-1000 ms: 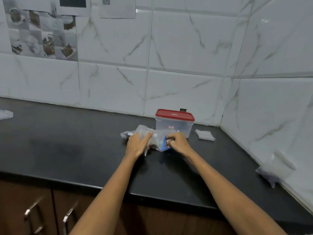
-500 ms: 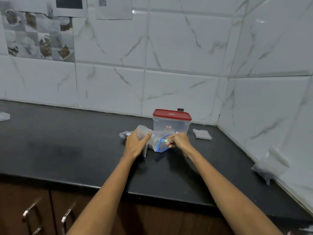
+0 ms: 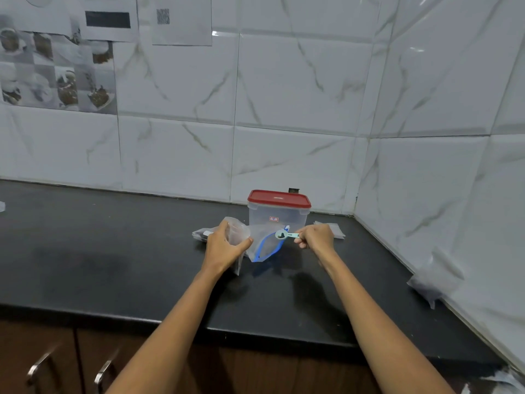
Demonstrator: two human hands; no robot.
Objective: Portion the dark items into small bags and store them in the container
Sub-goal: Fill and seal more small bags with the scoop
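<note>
Since a moment ago, the right hand [image 3: 314,237] has lifted off the blue-edged zip bag [image 3: 265,245] and now pinches the handle of a small pale green scoop [image 3: 285,235], whose bowl carries a few of the dark items [image 3: 282,236] just above the bag's open mouth. That bag lies on the black counter [image 3: 113,251] in front of the clear container [image 3: 277,216], whose red lid [image 3: 278,198] is on. The left hand [image 3: 224,247] grips a small clear bag [image 3: 234,233], fingers curled round it, just left of the zip bag. More small bags [image 3: 200,234] lie flat behind the left hand, and another stack of bags [image 3: 336,231] lies to the right of the container, partly hidden by the right hand.

Both walls are white marble-look tile and meet in a corner just right of the container. Printed sheets [image 3: 179,21] and a patterned tile panel [image 3: 56,69] hang on the back wall at upper left. A clear plastic bag [image 3: 434,282] leans against the right wall at the counter's edge. Wide dark counter stretches to the left, with a scrap of plastic [image 3: 1,206] at the far left border. Brown cabinet doors with metal handles [image 3: 38,368] sit below the front edge.
</note>
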